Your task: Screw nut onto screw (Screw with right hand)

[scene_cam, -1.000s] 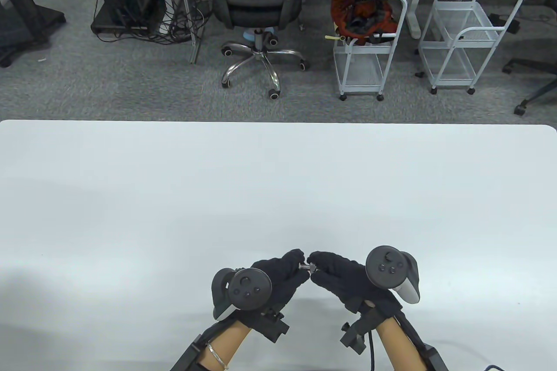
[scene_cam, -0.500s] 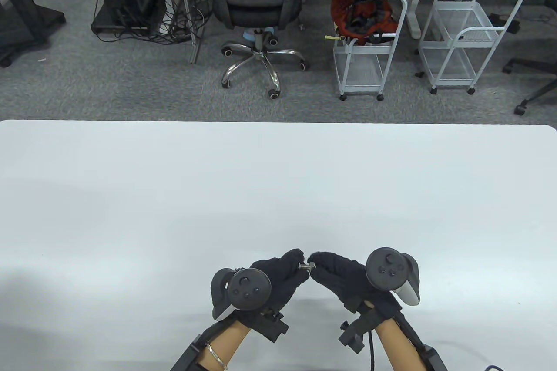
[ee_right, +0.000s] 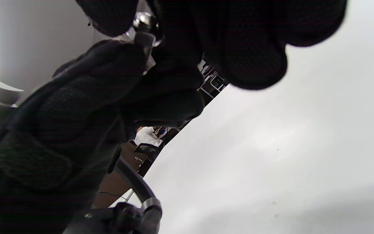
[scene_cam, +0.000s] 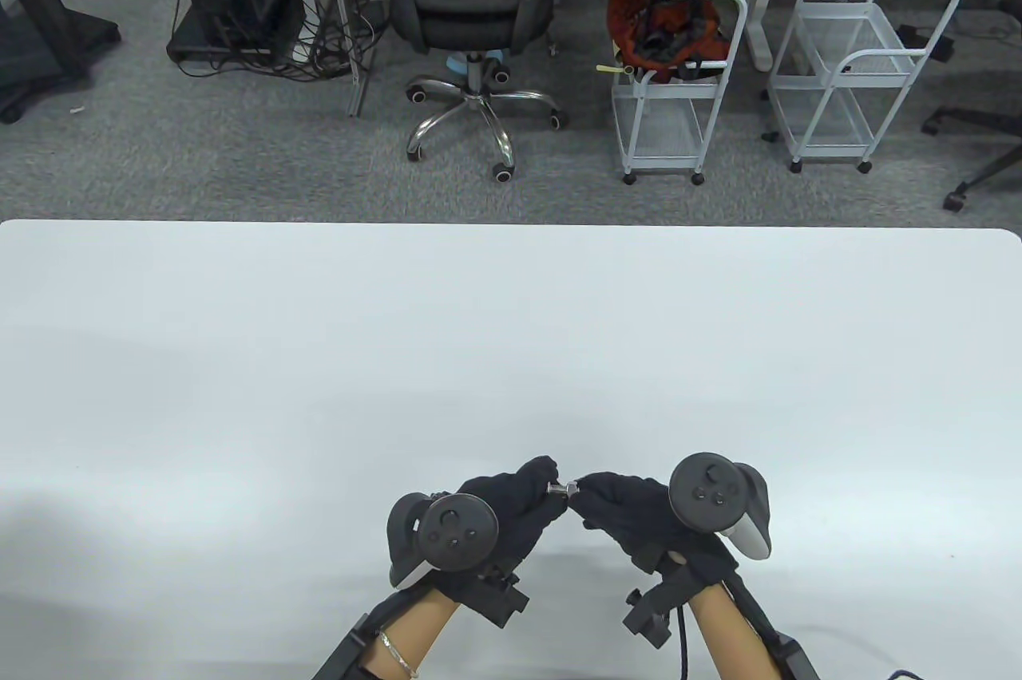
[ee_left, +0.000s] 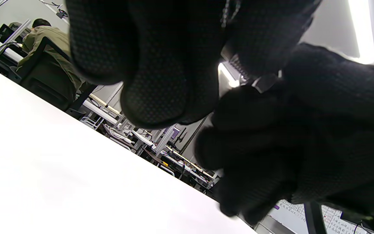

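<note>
The table view looks steeply down from above the person onto the white bench [scene_cam: 511,329], taking in the office floor beyond its far edge. Each wrist view sits low and very close under its own gloved fingers [ee_left: 154,94] [ee_right: 252,61], tilted, looking across the bench. All three share the spot where both hands meet.

Bright, even light on the white table [scene_cam: 511,329], soft shadows near its front edge. Wrist views show blurred dark gloves [ee_left: 161,58], with ceiling lamps [ee_left: 359,29] glaring.
</note>
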`<state>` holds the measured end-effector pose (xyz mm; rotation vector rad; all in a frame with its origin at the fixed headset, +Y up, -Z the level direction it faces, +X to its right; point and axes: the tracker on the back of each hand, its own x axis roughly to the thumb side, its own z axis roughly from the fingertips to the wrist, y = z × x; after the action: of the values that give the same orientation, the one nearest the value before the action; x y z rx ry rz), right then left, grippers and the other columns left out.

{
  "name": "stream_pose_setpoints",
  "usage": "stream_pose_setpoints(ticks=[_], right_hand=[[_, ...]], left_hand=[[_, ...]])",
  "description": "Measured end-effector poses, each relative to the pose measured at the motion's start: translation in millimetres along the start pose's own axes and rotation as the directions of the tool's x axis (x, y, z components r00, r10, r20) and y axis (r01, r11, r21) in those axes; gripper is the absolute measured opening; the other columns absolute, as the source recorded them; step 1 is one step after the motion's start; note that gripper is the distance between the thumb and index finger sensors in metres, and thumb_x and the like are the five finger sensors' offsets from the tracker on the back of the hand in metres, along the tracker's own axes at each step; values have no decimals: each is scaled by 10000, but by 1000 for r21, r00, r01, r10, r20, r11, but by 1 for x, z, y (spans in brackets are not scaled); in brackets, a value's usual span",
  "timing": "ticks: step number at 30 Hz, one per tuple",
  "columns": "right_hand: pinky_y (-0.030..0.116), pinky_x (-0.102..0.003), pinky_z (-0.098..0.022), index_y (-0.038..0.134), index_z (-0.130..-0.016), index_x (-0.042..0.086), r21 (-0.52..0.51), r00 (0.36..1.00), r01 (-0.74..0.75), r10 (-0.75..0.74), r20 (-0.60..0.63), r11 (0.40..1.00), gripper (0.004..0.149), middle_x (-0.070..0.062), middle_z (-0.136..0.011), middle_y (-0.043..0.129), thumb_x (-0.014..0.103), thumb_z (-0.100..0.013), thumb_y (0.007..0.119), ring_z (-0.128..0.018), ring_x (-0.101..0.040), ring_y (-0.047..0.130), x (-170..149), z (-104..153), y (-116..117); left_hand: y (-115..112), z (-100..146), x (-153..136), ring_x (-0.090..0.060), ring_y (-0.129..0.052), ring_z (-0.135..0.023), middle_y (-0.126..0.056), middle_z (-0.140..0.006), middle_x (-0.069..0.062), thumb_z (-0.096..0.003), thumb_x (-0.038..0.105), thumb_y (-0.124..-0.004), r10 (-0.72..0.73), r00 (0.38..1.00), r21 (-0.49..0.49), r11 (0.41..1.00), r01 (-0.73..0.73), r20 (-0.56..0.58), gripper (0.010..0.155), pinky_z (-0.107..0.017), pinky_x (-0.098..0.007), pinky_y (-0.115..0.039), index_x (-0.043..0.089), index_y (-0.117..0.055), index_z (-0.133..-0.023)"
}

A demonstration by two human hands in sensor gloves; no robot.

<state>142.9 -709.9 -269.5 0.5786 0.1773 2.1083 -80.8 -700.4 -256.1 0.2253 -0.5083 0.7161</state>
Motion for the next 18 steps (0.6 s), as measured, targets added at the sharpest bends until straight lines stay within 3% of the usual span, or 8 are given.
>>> stream_pose_setpoints(ticks=[2, 4, 6, 9, 11, 14, 17, 18], right_hand=[[696, -594, -503, 706, -990, -19, 10, 999, 24, -25, 24, 1000, 533, -358, -958, 708, 298, -563, 742, -726, -473, 890, 1, -2, 1], [726, -570, -475, 754, -944, -32, 3, 1000, 6, -6, 5, 1000, 517, -328, -889, 799, 316, -562, 741, -665, -434, 939, 2, -2, 0], [763, -544, -421, 866, -812, -9, -33, 1000, -11, 11, -6, 999, 472, -297, -761, 908, 361, -584, 682, -549, -389, 998, 0, -1, -1], [691, -596, -510, 679, -1008, -32, 10, 999, 33, -33, 29, 999, 560, -369, -956, 702, 311, -568, 731, -737, -478, 880, 0, -1, 1], [705, -583, -501, 707, -978, -35, 11, 999, 18, -19, 26, 1000, 523, -346, -929, 745, 283, -563, 735, -712, -453, 905, 2, -2, 1], [755, -551, -436, 849, -834, -14, -40, 1000, -23, 23, -2, 999, 482, -303, -784, 892, 360, -585, 676, -579, -398, 987, 1, 0, -1], [687, -598, -514, 670, -1012, -33, -7, 999, 42, -41, 31, 999, 564, -372, -956, 700, 317, -572, 718, -744, -479, 875, 2, 1, 1], [690, -595, -513, 679, -1001, -39, 1, 998, 48, -48, 37, 999, 548, -362, -951, 712, 296, -569, 722, -739, -477, 880, 3, 0, 2]], left_hand=[[0, 0, 0, -155, -1122, -497, -1110, -647, -27, -483, 401, -793, 8, 1000, -2, 1000, -8, 1, 494, -450, -354, -901, 53, -859, -827], [0, 0, 0, -154, -1123, -493, -1112, -642, -23, -482, 402, -792, -15, 1000, -3, 1000, 15, 7, 493, -449, -353, -902, 55, -859, -827], [0, 0, 0, -152, -1123, -495, -1111, -646, -23, -483, 403, -791, -17, 1000, 3, 1000, 17, 4, 492, -450, -351, -902, 57, -859, -826], [-1, -1, -1, -154, -1122, -496, -1111, -645, -25, -483, 401, -792, 10, 1000, -4, 1000, -10, -4, 493, -449, -353, -902, 53, -859, -826], [-1, 0, -1, -157, -1122, -494, -1110, -645, -27, -482, 397, -794, 7, 1000, -8, 1000, -7, -3, 492, -449, -353, -901, 50, -860, -825], [0, 0, -1, -152, -1123, -494, -1111, -643, -24, -483, 402, -792, -11, 1000, -2, 1000, 11, 1, 493, -449, -350, -903, 54, -858, -827], [-1, 0, 0, -153, -1123, -494, -1111, -644, -25, -483, 401, -792, 7, 1000, -7, 1000, -7, 0, 493, -449, -351, -902, 53, -859, -826], [-1, 0, 0, -155, -1123, -493, -1111, -643, -26, -482, 400, -793, 8, 1000, -9, 1000, -8, 0, 494, -448, -351, -902, 49, -859, -824]])
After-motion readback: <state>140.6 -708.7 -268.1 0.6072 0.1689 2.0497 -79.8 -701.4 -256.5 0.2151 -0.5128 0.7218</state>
